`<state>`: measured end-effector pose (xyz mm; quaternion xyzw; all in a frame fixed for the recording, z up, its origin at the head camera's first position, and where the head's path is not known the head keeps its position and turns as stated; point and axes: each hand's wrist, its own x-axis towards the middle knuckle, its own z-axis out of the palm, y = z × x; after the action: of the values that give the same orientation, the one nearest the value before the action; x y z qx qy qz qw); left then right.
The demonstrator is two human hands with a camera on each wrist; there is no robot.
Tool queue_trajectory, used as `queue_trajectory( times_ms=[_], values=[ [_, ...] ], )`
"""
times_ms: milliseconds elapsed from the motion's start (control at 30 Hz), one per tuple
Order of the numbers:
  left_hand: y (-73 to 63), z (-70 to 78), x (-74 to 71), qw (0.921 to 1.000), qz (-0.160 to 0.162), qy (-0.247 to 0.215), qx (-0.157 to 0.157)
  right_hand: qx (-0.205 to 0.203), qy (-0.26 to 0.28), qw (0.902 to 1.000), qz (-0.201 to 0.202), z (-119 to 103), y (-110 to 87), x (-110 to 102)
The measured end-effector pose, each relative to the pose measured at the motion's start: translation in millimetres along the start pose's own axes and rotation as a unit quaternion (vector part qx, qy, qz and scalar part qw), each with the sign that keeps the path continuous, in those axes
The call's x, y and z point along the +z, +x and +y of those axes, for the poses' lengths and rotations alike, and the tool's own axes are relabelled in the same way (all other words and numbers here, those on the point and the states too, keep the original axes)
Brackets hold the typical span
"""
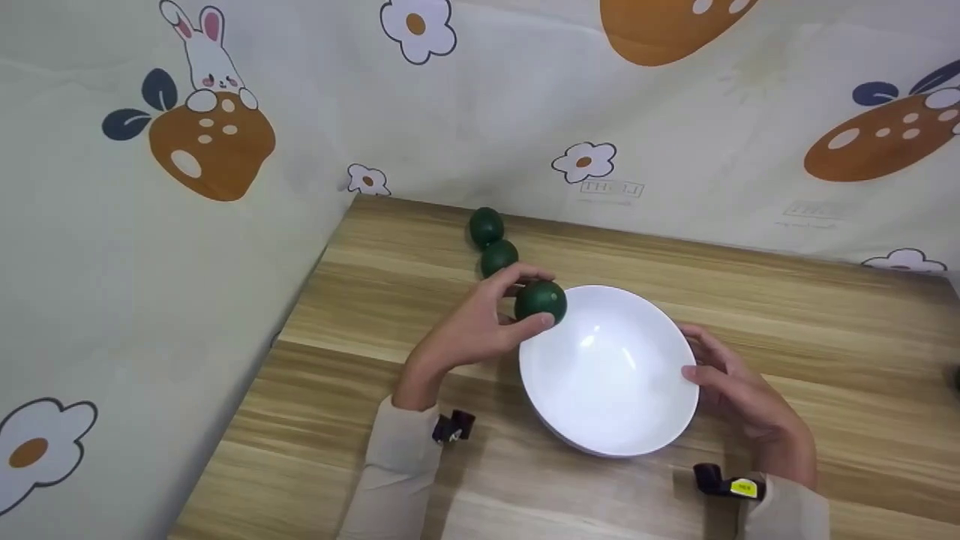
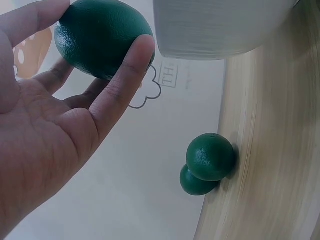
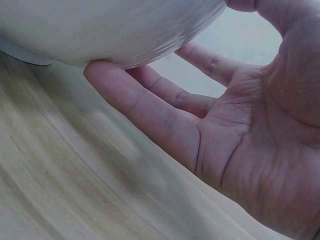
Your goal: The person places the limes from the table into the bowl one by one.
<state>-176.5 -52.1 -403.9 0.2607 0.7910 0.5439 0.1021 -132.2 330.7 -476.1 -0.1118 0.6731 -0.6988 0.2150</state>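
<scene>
My left hand [image 1: 480,322] holds a dark green avocado [image 1: 541,301] between thumb and fingertips, at the left rim of a white bowl [image 1: 611,375]. Up close in the left wrist view, the avocado [image 2: 102,37] has slightly bumpy skin and sits beside the bowl's outer wall [image 2: 215,27]. The inside of the bowl shows only bare white surface. My right hand [image 1: 739,382] grips the bowl's right side, thumb over the rim. Its fingers [image 3: 150,112] press against the curved underside in the right wrist view.
Two more green avocados, a nearer one [image 1: 499,259] and a farther one [image 1: 486,227], lie together on the wooden table [image 1: 375,300] just beyond my left hand. A wall covering [image 1: 480,112] printed with rabbits and flowers borders the table's back and left edges.
</scene>
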Motion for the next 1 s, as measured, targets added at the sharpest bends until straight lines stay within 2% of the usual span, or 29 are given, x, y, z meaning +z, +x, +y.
queue_trajectory(
  times_ms=[467, 800, 1000],
  values=[
    [0.2, 3.6, 6.2, 0.9998, -0.014, -0.012, -0.007, 0.01, -0.005, 0.9999, 0.002, -2, 0.8, 1],
    [2.8, 4.4, 12.1, 0.9996, -0.023, -0.014, 0.004, 0.009, 0.007, 0.9999, 0.002, 0, -0.7, -1],
    [2.2, 5.2, 13.0, 0.9994, -0.029, -0.013, 0.011, 0.003, -0.016, 0.9998, 0.008, -1, 0.1, 1]
  ],
)
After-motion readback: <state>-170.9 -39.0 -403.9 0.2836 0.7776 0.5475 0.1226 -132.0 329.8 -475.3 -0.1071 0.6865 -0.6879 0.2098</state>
